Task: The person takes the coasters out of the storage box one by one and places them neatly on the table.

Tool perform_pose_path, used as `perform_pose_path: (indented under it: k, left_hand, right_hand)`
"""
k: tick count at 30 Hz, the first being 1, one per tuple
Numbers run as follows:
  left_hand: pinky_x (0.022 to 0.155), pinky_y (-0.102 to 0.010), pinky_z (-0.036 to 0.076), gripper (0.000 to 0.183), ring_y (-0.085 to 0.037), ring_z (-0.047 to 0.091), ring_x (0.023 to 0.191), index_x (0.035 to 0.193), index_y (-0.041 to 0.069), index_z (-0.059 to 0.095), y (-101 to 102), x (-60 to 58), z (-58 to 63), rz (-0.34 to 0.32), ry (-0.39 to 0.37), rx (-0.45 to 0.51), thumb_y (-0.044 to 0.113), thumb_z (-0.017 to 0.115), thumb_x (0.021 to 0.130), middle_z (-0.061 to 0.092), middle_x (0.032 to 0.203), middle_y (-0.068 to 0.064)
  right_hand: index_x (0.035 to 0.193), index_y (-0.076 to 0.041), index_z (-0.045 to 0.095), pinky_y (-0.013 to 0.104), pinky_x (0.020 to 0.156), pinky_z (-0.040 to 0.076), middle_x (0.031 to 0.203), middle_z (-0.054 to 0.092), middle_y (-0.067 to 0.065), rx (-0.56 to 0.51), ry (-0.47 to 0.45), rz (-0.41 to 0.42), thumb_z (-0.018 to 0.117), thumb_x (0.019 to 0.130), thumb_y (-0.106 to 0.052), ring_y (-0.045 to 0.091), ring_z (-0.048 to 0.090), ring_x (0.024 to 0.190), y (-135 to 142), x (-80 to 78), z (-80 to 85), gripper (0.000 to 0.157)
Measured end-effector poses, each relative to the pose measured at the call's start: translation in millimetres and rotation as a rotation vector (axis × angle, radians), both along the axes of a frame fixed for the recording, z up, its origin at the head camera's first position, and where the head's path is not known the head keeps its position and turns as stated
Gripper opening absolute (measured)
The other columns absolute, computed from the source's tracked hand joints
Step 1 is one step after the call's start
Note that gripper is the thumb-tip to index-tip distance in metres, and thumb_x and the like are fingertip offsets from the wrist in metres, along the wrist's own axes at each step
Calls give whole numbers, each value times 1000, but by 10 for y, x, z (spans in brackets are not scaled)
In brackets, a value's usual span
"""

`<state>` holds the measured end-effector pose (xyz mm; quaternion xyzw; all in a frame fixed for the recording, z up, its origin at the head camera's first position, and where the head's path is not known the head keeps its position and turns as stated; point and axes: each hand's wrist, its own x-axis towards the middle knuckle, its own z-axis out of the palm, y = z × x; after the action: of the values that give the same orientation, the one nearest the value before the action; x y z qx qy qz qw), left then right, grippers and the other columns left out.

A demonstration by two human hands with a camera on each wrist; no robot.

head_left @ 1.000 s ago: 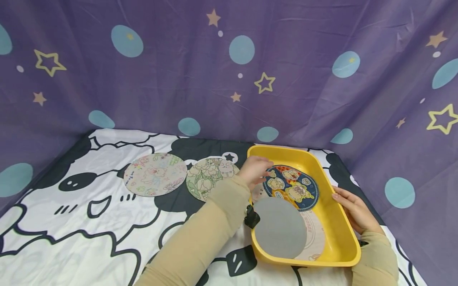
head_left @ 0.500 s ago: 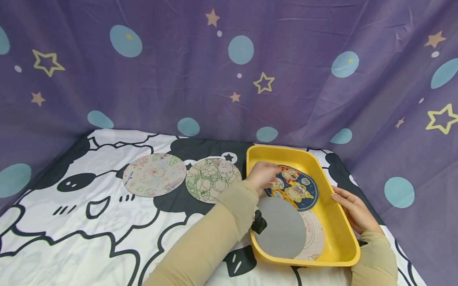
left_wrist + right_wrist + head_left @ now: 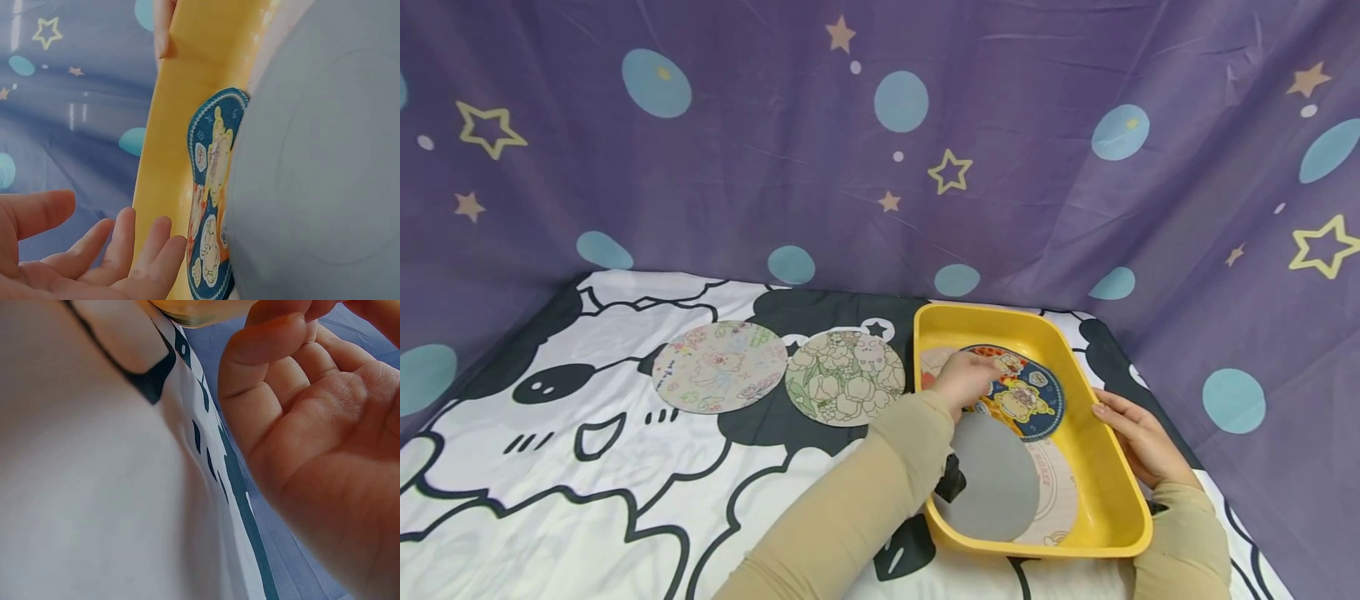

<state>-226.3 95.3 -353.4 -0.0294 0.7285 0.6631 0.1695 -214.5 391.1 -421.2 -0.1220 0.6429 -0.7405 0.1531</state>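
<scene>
A yellow tray (image 3: 1108,492) stands at the right of the cloth. In it lie a dark blue round mat (image 3: 1037,400) with cartoon bears, a plain grey disc (image 3: 1000,483) and pale pink printed discs (image 3: 1063,508), overlapping. My left hand (image 3: 962,385) reaches over the tray's left side above the blue mat. In the left wrist view its fingers (image 3: 125,240) are spread, with nothing between them and the thumb, beside the blue mat (image 3: 215,169). My right hand (image 3: 1142,437) holds the tray's right rim; in the right wrist view its fingers are curled near the tray's edge.
Two round printed mats, one pastel (image 3: 721,367) and one green floral (image 3: 846,379), lie flat left of the tray. A black and white cartoon cloth (image 3: 587,500) covers the surface. Behind hangs a purple curtain (image 3: 737,167) with stars and dots.
My left hand has moved rightward, farther over the tray and the blue mat. The right hand stays at the tray's right rim, and the mats and discs lie where they were.
</scene>
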Motion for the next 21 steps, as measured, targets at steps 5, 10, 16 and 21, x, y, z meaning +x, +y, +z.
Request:
perform_pose_path:
  k: [5, 10, 16, 21]
  left_hand:
    - [107, -39, 46, 40, -25, 57, 124, 134, 2, 61, 62, 23, -44, -23, 43, -41, 17, 62, 97, 62, 134, -10]
    - [101, -38, 50, 35, -24, 59, 120, 128, 2, 65, 94, 35, -83, -33, 91, -79, 15, 63, 97, 65, 128, -11]
    - [93, -34, 54, 31, -21, 63, 110, 123, 4, 68, 109, 20, -107, -57, 156, -171, 17, 63, 96, 69, 120, -9]
    - [92, -31, 54, 32, -18, 64, 102, 125, 2, 67, 116, 20, -121, -78, 203, -248, 17, 63, 96, 70, 117, -9]
  right_hand:
    - [124, -23, 65, 28, 82, 60, 115, 73, -4, 1, -6, -2, 37, 107, -8, 11, 72, 98, -3, 1, 2, 36]
    - [125, -23, 65, 28, 83, 59, 115, 73, -4, 4, -8, -5, 37, 107, -8, 11, 72, 99, -7, 2, 5, 36]
    - [124, -23, 65, 28, 83, 59, 115, 73, -5, 10, -9, -17, 38, 107, -8, 11, 71, 99, -10, 1, 5, 35]
    - [124, -22, 65, 28, 82, 60, 115, 73, -4, 10, -4, -12, 38, 107, -8, 11, 72, 98, -8, 2, 7, 35]
